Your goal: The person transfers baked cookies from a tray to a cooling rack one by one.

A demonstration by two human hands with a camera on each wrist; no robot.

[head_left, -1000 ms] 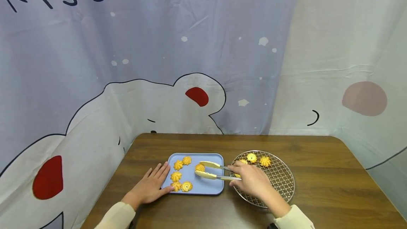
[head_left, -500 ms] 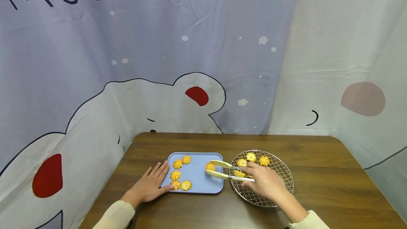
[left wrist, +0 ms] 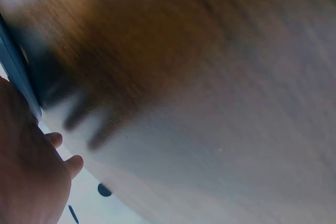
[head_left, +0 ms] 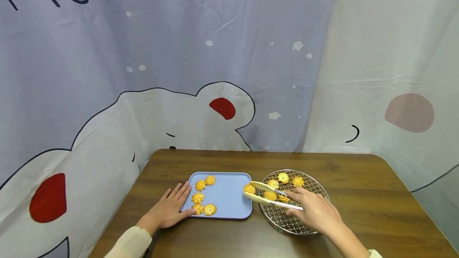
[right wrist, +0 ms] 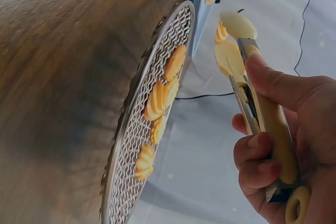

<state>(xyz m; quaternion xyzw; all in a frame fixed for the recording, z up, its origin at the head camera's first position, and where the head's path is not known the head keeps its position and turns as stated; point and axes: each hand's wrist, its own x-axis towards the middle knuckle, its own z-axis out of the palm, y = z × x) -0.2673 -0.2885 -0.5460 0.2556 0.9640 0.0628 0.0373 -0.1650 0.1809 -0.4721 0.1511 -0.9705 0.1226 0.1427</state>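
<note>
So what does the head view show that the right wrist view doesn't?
Only the head view shows the left hand lying flat at the blue tray's left edge, the four cookies on that tray, and the bear curtain behind the table.

Only the right wrist view shows the fingers curled round the tongs' handle and the ring at its end.

Both show the right hand gripping the tongs, a cookie pinched in their tips, and the wire rack with its cookies.
</note>
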